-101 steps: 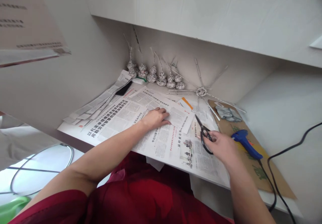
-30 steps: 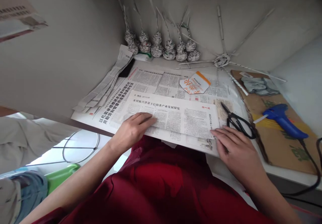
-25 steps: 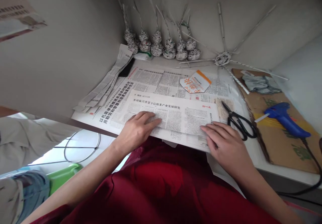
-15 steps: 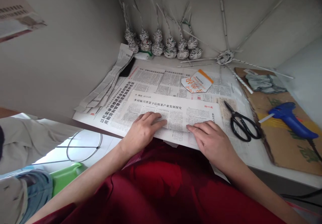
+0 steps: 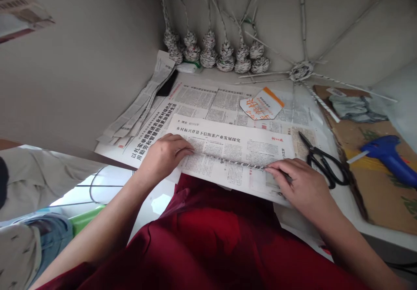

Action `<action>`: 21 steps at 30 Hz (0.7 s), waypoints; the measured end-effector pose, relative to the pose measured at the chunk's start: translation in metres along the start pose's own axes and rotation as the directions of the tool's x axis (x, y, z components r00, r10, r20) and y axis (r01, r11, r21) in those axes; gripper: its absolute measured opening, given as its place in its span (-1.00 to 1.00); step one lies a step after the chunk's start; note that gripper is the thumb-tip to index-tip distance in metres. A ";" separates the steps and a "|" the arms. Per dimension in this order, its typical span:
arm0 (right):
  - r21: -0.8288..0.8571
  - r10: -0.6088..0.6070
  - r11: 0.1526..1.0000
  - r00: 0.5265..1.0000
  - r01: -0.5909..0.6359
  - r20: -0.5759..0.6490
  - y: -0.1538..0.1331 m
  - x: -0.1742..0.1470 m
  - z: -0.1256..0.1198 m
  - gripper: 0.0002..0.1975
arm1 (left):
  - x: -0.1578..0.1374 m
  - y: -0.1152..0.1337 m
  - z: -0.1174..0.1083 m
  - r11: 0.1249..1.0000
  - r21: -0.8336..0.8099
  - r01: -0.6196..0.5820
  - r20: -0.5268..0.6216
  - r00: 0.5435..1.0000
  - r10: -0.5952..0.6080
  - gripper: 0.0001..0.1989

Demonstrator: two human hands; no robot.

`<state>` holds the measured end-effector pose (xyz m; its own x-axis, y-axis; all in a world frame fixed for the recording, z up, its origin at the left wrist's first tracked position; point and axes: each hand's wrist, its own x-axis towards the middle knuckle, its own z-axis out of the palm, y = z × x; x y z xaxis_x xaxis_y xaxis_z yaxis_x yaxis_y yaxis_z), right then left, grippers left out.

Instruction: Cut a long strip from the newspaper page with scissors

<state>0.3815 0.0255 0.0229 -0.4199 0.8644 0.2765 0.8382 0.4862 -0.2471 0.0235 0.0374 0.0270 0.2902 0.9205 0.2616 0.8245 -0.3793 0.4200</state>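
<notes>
A thin rolled newspaper stick (image 5: 230,162) stretches between my hands, just over or on a printed newspaper sheet (image 5: 208,130). My left hand (image 5: 164,156) pinches the stick's left end between thumb and fingers. At the other end, my right hand (image 5: 295,179) is closed on it, with a bit of the stick showing past the thumb. Under the sheet lies more spread newspaper (image 5: 198,101). Black-handled scissors (image 5: 322,161) rest right beside my right hand. Above the sheet is a white and orange paper piece (image 5: 262,104).
Several woven paper gourds (image 5: 208,55) line the back wall. A woven paper ring with spokes (image 5: 301,70) leans at back right. Paper strips (image 5: 140,101) lie left. A blue glue gun (image 5: 389,157) sits on cardboard (image 5: 378,198). Another person's clothed body (image 5: 29,181) is at left.
My hands have moved apart, left hand leftward and right hand rightward. The rolled stick now shows between them. The camera view has shifted slightly.
</notes>
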 end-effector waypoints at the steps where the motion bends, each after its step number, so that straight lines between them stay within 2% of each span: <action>1: -0.011 0.001 1.000 1.000 -0.001 0.003 0.003 0.001 0.001 -0.74 | 0.001 -0.001 -0.001 1.000 -0.014 0.011 0.009 1.000 -0.010 -0.84; 5: -0.037 -0.049 0.998 0.998 0.051 0.045 0.013 0.008 0.002 -0.68 | 0.007 -0.005 -0.005 0.999 -0.018 0.050 0.078 0.996 -0.048 -0.81; 11: -0.053 -0.076 0.995 0.987 0.085 0.142 0.024 0.023 -0.003 -0.64 | 0.024 -0.008 -0.013 0.984 0.095 0.150 0.206 0.964 -0.167 -0.83; 14: -0.070 -0.063 0.995 0.983 0.077 0.175 0.031 0.028 -0.002 -0.62 | 0.029 -0.010 -0.012 0.962 0.162 0.219 0.175 0.953 -0.247 -0.79; 17: -0.072 -0.047 0.996 0.983 0.061 0.176 0.035 0.029 0.000 -0.58 | 0.031 -0.012 -0.010 0.949 0.194 0.250 0.134 0.951 -0.278 -0.73; 21: -0.130 -0.025 0.990 0.986 0.047 0.162 0.036 0.031 -0.001 -0.46 | 0.031 -0.012 -0.010 0.931 0.205 0.301 0.152 0.930 -0.334 -0.66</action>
<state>0.3988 0.0694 0.0232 -0.4919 0.8611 0.1286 0.8557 0.5054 -0.1112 0.0176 0.0698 0.0389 0.0682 0.9973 -0.0288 0.9549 -0.0568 0.2915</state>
